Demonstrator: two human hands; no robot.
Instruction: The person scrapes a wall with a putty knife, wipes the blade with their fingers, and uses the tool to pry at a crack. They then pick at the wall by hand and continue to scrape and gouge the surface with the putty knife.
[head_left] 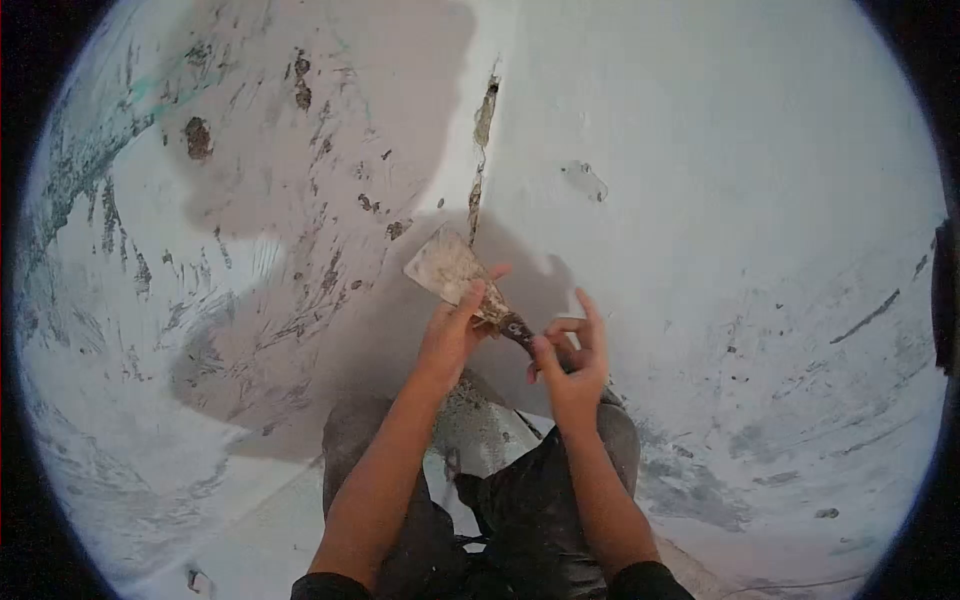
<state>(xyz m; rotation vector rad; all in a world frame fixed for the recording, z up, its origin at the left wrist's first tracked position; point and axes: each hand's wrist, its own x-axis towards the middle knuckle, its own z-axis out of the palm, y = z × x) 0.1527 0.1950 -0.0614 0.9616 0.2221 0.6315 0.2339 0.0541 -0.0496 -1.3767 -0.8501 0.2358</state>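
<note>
A putty knife point(443, 262) with a wide, plaster-smeared blade and a dark, stained handle is held in front of the wall corner. Its blade points up and to the left. My left hand point(452, 332) is closed around the lower blade and the neck, with the thumb on top. At the handle's lower end, my right hand point(577, 368) pinches with thumb and fingertips, while its index finger stretches upward. Behind the blade, a cracked gap point(476, 190) with broken plaster runs down the corner.
The left wall point(330, 220) has dark scuffs and chipped holes. On the right wall point(720, 180) there is a small patch point(583, 181) and some grey smudges. My bent knees point(355, 425) are close to the corner. A small piece of debris point(198, 580) lies at lower left.
</note>
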